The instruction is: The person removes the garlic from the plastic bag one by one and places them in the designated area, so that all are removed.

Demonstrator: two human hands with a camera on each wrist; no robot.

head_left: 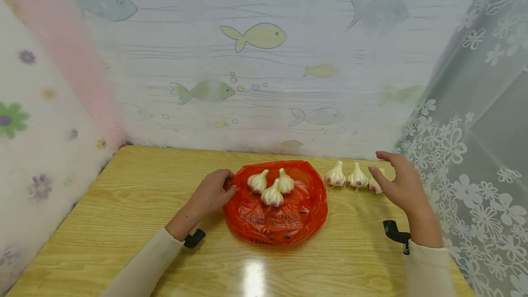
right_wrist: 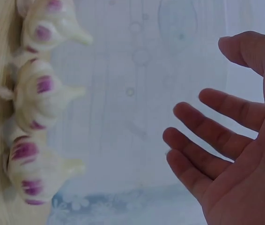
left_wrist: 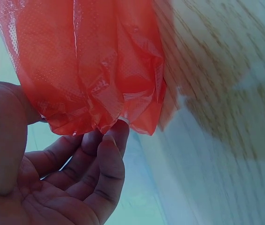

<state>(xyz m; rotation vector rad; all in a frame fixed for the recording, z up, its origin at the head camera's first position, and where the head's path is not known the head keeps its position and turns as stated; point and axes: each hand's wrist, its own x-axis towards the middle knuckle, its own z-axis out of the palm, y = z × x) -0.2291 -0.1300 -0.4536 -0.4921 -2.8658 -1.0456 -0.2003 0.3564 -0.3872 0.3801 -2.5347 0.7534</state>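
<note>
A red plastic bag (head_left: 284, 228), its rim spread open, lies on the table with three garlic bulbs (head_left: 272, 195) inside, toward its back. My left hand (head_left: 210, 194) pinches the bag's left rim between thumb and fingers. The left wrist view shows the red film (left_wrist: 90, 65) between the thumb and the curled fingers. Three more garlic bulbs (head_left: 357, 176) stand in a row to the right of the bag, stems up. Over the rightmost bulb, partly covering it, my right hand (head_left: 402, 184) hovers with fingers spread and nothing held. In the right wrist view the hand (right_wrist: 226, 140) is apart from the bulbs (right_wrist: 41, 96).
The wooden table (head_left: 123, 205) meets a wall covering printed with fish (head_left: 264, 35) at the back. A flower-patterned sheet (head_left: 474, 187) hangs along the right side, and another patterned covering (head_left: 37, 159) stands at the left.
</note>
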